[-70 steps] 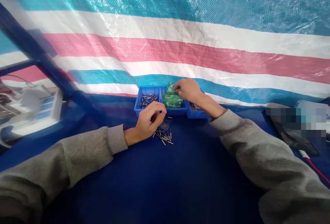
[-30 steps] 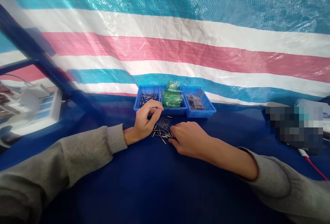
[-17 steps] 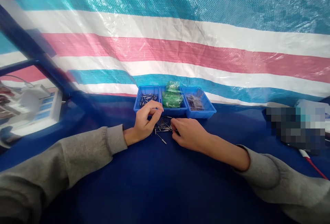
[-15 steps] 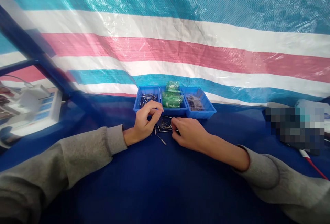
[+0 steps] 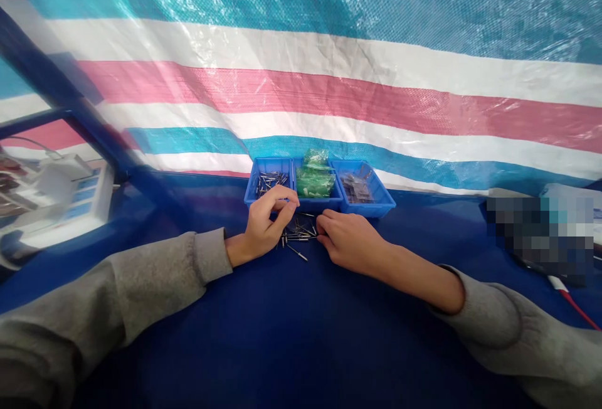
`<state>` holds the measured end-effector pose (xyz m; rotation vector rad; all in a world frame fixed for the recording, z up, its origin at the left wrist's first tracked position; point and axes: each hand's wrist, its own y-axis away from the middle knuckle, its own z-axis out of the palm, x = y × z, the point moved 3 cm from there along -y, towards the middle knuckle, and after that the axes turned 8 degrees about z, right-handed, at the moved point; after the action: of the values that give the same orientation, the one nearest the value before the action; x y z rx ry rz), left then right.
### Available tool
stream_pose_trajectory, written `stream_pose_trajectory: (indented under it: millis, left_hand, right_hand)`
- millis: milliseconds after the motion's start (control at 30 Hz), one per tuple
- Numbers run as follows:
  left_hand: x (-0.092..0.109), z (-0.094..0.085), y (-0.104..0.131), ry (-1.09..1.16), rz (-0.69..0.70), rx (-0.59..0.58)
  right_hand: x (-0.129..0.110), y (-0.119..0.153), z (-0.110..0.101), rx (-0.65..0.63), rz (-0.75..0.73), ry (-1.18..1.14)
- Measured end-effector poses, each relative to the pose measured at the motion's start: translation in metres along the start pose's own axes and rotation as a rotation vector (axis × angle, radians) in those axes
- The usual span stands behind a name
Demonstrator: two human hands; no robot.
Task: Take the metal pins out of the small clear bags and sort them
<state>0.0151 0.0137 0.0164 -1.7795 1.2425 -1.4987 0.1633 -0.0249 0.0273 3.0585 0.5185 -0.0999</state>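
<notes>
A small loose pile of thin metal pins (image 5: 297,237), which look like blind rivets, lies on the blue tabletop between my hands. One rivet (image 5: 297,253) sits apart at the near side of the pile. My left hand (image 5: 269,224) is left of the pile, its thumb and curled index finger closed together above it; what they hold, if anything, is too small to see. At the pile's right edge, my right hand (image 5: 350,238) has its fingers pinched together, and the fingertips hide whatever is between them.
Behind my hands stand three blue bins: one with metal rivets (image 5: 273,180), one with green plastic packets (image 5: 315,180), one with clear bags (image 5: 358,186). A power strip (image 5: 82,199) is at left. A blurred dark object (image 5: 536,233) and red cable (image 5: 578,310) lie at right.
My right hand has shifted slightly to the right, and several rivets in the pile have moved a little, including the separate one at the near side. My left hand has stayed nearly still.
</notes>
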Motion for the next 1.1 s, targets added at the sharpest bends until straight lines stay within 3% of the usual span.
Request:
stream_pose_trajectory:
  millis: [133,367,467,700,1100]
  left_hand:
    - [0.001,0.0,0.0,-0.002,-0.008,0.002]
    - [0.0,0.0,-0.001,-0.041,-0.006,-0.024]
    - [0.002,0.001,-0.003,-0.13,0.045,-0.101]
    - [0.007,0.007,-0.005,-0.266,0.148,-0.278]
    - [0.008,0.004,-0.007,-0.294,0.127,-0.192]
  right_hand:
    - [0.003,-0.001,-0.003,0.104,-0.014,-0.143]
    - [0.01,0.004,-0.003,0.571,-0.034,-0.604]
    - [0.013,0.006,0.003,0.68,0.04,-0.802]
    - [0.022,0.003,0.018,0.791,0.102,-1.158]
    - [0.022,-0.002,0.026,0.689,0.08,-1.24]
